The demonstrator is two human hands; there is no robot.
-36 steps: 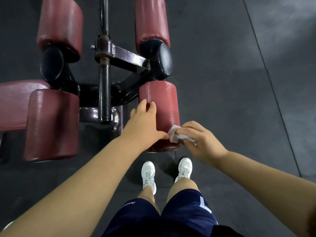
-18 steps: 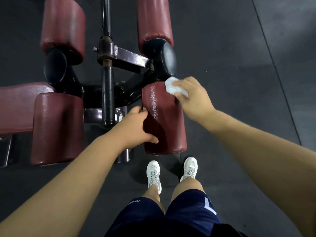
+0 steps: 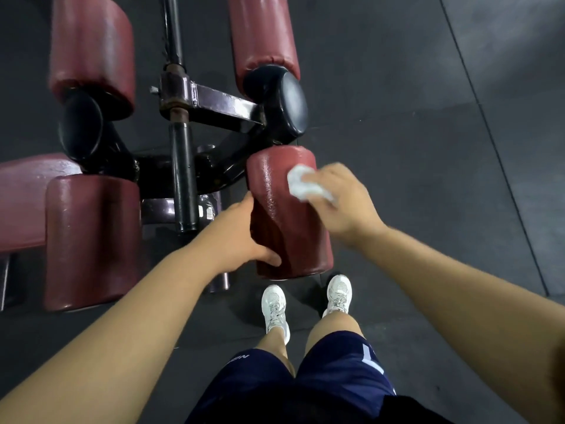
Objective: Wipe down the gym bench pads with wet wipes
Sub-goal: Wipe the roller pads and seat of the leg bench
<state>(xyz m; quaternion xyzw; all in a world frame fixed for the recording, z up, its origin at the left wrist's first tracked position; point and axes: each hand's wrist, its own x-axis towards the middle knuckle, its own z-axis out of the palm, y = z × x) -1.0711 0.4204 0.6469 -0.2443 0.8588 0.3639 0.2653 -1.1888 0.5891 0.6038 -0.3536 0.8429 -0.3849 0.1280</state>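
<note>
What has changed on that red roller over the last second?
The right hand swept the wet wipe from the near end of the red roller pad to its far end, then partway back. The left hand slid from its top to grip its left side. The pad stayed put.

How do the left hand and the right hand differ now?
The left hand grips the roller pad at its left side; the right hand works on its far top. The left hand has no wipe; the right hand holds a white wipe. Both are on the same pad.
</note>
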